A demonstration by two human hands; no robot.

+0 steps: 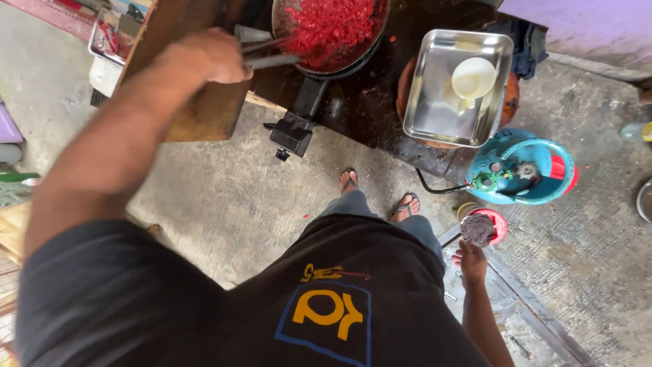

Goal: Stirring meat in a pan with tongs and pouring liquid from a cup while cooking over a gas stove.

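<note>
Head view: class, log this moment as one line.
left hand: grips utensil handles in pan of red food | right hand: hangs empty | tray: holds cup

Single head-worn camera, looking steeply down the person's own front

The view drops from head height over the dark shirt (272, 306) to the sandalled feet (380, 194) on the concrete floor (231, 204); it faces forward and down, so the dark worktop (367, 102) runs along the upper edge; the chest and left arm (102, 156) sit very near the lens, large and close; the floor and the blue gas cylinder (523, 170) lie farther off; there is no second view to overlap with.
</note>
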